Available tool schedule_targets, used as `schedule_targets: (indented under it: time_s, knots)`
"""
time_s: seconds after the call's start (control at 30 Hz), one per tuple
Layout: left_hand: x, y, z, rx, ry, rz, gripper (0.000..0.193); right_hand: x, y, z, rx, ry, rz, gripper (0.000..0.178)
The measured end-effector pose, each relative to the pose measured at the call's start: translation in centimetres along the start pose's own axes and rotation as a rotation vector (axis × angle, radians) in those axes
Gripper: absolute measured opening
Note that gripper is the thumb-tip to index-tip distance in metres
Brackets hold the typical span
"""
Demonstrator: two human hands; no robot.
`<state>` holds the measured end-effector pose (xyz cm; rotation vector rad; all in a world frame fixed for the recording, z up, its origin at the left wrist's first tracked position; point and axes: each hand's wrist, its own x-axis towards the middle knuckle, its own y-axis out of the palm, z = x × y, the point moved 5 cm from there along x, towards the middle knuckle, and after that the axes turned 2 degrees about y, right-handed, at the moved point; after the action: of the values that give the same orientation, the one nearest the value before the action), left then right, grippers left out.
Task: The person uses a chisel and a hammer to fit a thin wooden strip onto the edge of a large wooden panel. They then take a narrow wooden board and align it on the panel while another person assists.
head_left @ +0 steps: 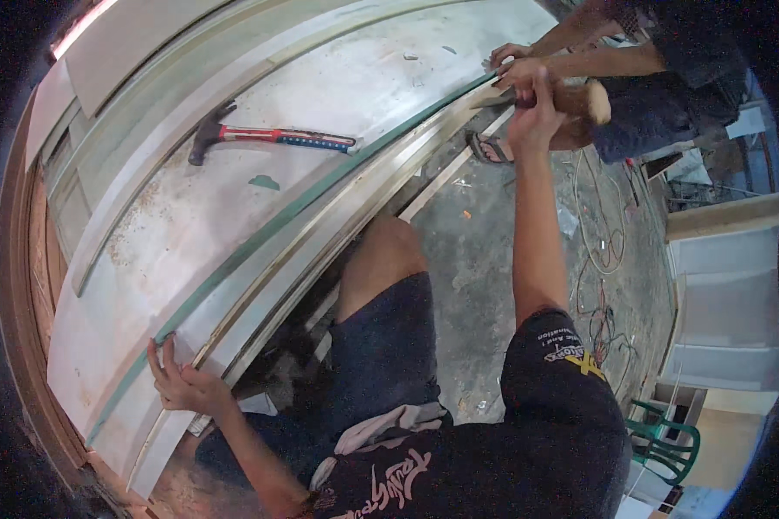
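My left hand [186,385] is at the near left end of a long green strip [260,238], its fingertips pinching the strip's edge while the palm rests over the pale board's rim. Far to the right, my raised right hand [535,117] is closed around the dark handle of what looks like a wooden mallet [587,100], its head thick and brown with a tan end. That head is slightly blurred. Beyond it, a co-worker's hands [515,67] press on the strip's far end. A claw hammer [273,138] with a red and blue handle lies on the white panel.
The broad white panel [182,199] carries long pale wood strips [346,203] along its near edge. A co-worker's sandalled foot [491,149] stands on the concrete floor [476,259]. Cables [610,333] lie at right, near a green plastic chair [666,441].
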<state>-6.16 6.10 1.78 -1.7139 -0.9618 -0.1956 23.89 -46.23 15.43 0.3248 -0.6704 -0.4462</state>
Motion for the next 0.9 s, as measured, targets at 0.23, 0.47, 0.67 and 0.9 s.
schedule_targets:
  time_s: [0.23, 0.47, 0.67, 0.9]
  knots:
    - [-0.5, 1.6, 2.6, -0.092, -0.016, -0.011, 0.076, 1.0, 0.7, -5.9, 0.171, 0.119, 0.188, 0.031]
    - [0.4, 1.0, 0.2, -0.019, 0.097, -0.007, 0.076, -0.7, 1.9, -6.5, -0.035, 0.080, 0.001, 0.013]
    - [0.1, 0.9, 1.6, -0.042, -0.005, -0.022, 0.073, 3.0, 1.6, -10.9, -0.299, 0.306, -0.099, 0.030]
    - [0.5, 0.3, 0.4, -0.002, 0.093, 0.002, 0.047, 6.5, -0.1, -14.1, -0.123, 0.668, 0.358, 0.023]
